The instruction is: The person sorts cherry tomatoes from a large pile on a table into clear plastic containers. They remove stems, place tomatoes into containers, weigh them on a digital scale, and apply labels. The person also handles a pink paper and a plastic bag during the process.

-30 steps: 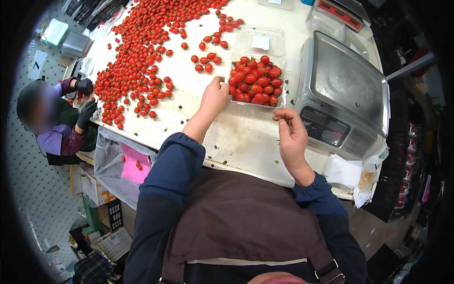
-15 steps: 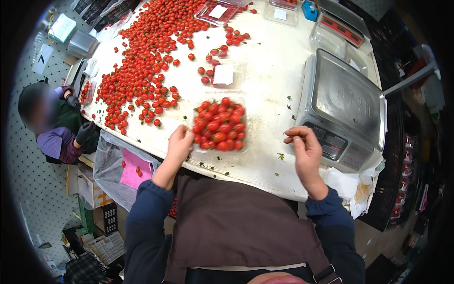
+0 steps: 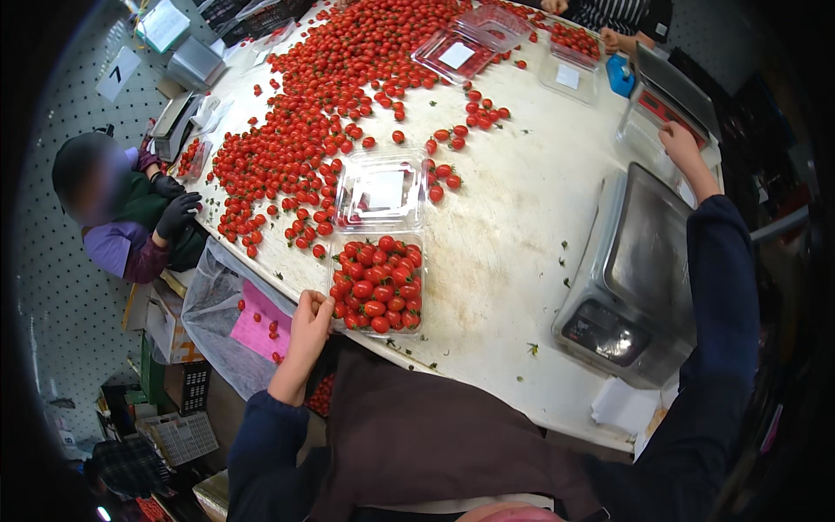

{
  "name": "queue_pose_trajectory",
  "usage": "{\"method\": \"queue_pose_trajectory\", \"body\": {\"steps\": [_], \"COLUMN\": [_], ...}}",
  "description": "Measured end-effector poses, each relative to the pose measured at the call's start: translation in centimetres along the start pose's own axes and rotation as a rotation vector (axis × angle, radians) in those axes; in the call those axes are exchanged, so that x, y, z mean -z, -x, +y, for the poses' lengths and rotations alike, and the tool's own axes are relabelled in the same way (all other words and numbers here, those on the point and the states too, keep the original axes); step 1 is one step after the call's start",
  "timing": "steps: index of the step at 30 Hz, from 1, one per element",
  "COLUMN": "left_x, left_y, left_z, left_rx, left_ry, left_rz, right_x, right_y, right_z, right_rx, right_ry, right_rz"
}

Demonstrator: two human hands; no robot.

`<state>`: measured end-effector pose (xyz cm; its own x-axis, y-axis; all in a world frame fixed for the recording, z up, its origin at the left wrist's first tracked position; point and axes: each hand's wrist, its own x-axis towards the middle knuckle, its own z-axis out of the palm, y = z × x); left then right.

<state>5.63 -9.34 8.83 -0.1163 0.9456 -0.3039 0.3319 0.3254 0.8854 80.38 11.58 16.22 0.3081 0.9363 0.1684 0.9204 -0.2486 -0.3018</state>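
An opened clear plastic clamshell box lies near the table's front edge, its base heaped with red cherry tomatoes (image 3: 378,285). Its see-through lid (image 3: 348,198), bearing a white label (image 3: 383,190), is folded back flat behind it. With its fingers pinched together, my left hand (image 3: 306,335) holds the left side of the base. My right hand (image 3: 683,146) is stretched out to the far right, past the silver weighing scale (image 3: 657,230). Its fingers are bent close together beside clear plastic containers (image 3: 637,130) and a second scale's red panel (image 3: 668,115); anything between them is hidden.
A large spread of loose cherry tomatoes (image 3: 348,78) covers the table's far left. More clamshell boxes (image 3: 454,57) lie at the back. A co-worker in black gloves (image 3: 178,213) sits at left; another person's hands (image 3: 616,41) show at the far edge. White papers (image 3: 624,404) lie front right.
My right hand has moved far forward and right, from before the scale to beyond it. My left hand stays at the box. The whole view has shifted, showing more of the far side.
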Motion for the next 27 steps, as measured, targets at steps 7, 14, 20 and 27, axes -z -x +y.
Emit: {"method": "queue_pose_trajectory", "body": {"steps": [7, 14, 20, 27], "left_x": [1.1, 0.4, 0.0, -0.8], "left_y": [1.6, 1.1, 0.2, 1.2], "left_z": [1.7, 1.8, 1.1, 1.4], "left_rx": [0.166, 0.220, 0.211, 0.095], "left_ry": [0.170, 0.260, 0.232, 0.137], "left_rz": [-0.154, -0.043, -0.020, 0.037], "right_x": [-5.6, -3.2, -3.9, -2.1], "right_y": [-1.9, -2.1, -2.7, -1.1], "right_z": [4.5, 3.9, 6.4, 4.3], "right_rx": [0.190, -0.054, 0.018, 0.275], "right_ry": [0.093, -0.242, -0.032, 0.556], "right_rz": [-0.376, -0.565, -0.413, -0.021]}}
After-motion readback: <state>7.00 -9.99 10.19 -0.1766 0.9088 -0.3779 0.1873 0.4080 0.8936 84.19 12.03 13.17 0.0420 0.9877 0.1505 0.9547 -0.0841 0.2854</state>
